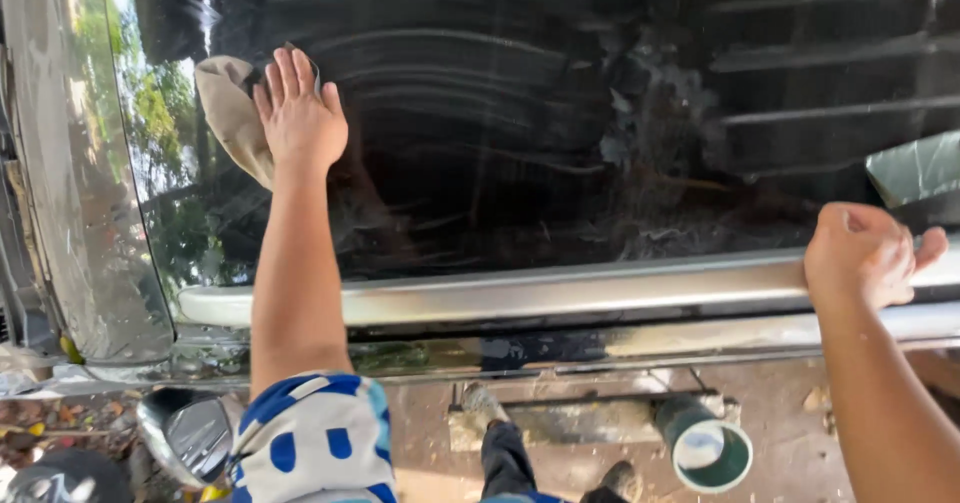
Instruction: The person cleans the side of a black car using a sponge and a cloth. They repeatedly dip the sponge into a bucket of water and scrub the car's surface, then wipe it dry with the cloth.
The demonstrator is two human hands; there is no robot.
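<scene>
My left hand (298, 113) presses flat, fingers spread, on a beige cloth (232, 113) against the dark glass of a car window (560, 113). Wet wipe streaks curve across the glass to the right of the cloth. My right hand (866, 256) curls over the silver trim strip (560, 293) along the window's lower edge, at the far right. Part of the cloth is hidden under my left palm.
The car's silver pillar (80, 183) runs down the left side. Below are a side mirror (190, 435), my shoes (482, 403) on a brown ground, a green roll or tube (705, 445), and leaf litter at the lower left.
</scene>
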